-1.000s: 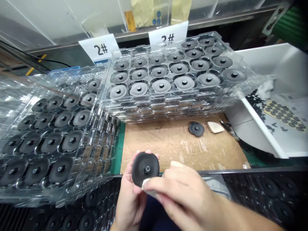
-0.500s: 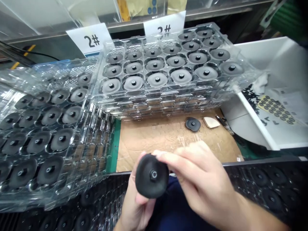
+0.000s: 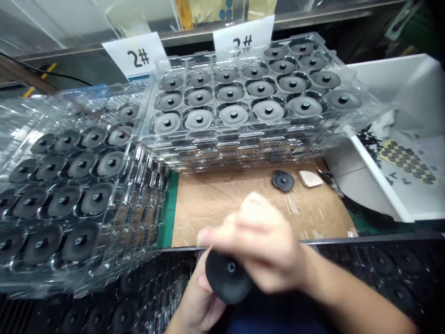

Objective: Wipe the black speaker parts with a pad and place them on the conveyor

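Low in the head view, my left hand (image 3: pixel 200 299) is closed around the edge of a round black disc with a short hollow stem (image 3: pixel 230 280). The dished face with the stem points toward me. My right hand (image 3: pixel 255 241) is curled across the disc's upper edge and blurred by motion. Its fingers are bent together, and whatever is between them cannot be made out. On the cardboard sheet (image 3: pixel 208 204) beyond my hands lies a similar black disc (image 3: pixel 282 181), with a cream-coloured wedge-shaped pad (image 3: pixel 310 178) beside it.
Stacked clear plastic trays (image 3: pixel 243 134) of black discs stand at the back, and another tray stack (image 3: pixel 118 218) is at left. A white bin (image 3: pixel 378 181) at right holds small black pieces and a sticker sheet (image 3: pixel 406 160). A dark tool (image 3: pixel 330 181) lies beside the pad.
My right hand has moved left and over the disc's upper edge, covering part of it. The disc in my left hand sits slightly lower and farther right in view.
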{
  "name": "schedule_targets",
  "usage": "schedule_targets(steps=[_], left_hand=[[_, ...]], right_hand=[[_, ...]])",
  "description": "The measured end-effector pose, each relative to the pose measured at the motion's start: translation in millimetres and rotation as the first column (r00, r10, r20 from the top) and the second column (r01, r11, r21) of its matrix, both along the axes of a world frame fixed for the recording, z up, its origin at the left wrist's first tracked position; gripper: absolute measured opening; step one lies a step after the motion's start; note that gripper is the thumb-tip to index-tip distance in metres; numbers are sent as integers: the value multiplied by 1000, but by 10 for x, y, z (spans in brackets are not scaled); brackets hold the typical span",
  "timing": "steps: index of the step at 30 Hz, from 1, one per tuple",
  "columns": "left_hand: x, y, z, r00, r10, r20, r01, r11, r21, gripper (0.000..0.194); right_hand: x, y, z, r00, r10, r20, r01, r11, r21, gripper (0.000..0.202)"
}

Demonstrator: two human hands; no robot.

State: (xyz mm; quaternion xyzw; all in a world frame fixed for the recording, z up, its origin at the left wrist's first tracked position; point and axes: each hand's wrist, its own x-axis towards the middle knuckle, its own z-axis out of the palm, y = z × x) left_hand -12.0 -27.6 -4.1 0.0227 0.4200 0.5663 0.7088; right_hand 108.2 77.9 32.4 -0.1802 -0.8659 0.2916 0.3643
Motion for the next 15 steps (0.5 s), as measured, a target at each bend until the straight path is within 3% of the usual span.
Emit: schedule_targets(steps=[1,3,5,7,9,12,15], left_hand=[[-2,32,25,998,-24,61,23,1000,21,45],[-28,77,52,976,-78,202,64,995,76,46],[-68,83,36,939,-120,322,78,987,140,44],[-102,59,-14,911,-129,393,58,981,187,44],[-125,29,-71,888,-129,440,34,975,219,46],[-157,11,-120,875,-143,463,21,966,258,49],[-201,27,-124,893,-133,431,4,958,287,49]], right_hand=[[3,58,-103,990,-140,-19,138,987,-86,24],[6,160,-384,937,-349,36,344,896,-282,23],[-6,203,-723,925,-353,141,379,832,-404,23],[-28,177,-1038,935,-290,203,351,835,-425,23],[-44,106,-1244,930,-286,232,360,840,-406,24],[-22,-7,-1257,909,-337,245,411,824,-391,28],[62,-99,-996,902,-355,245,427,809,-404,25]])
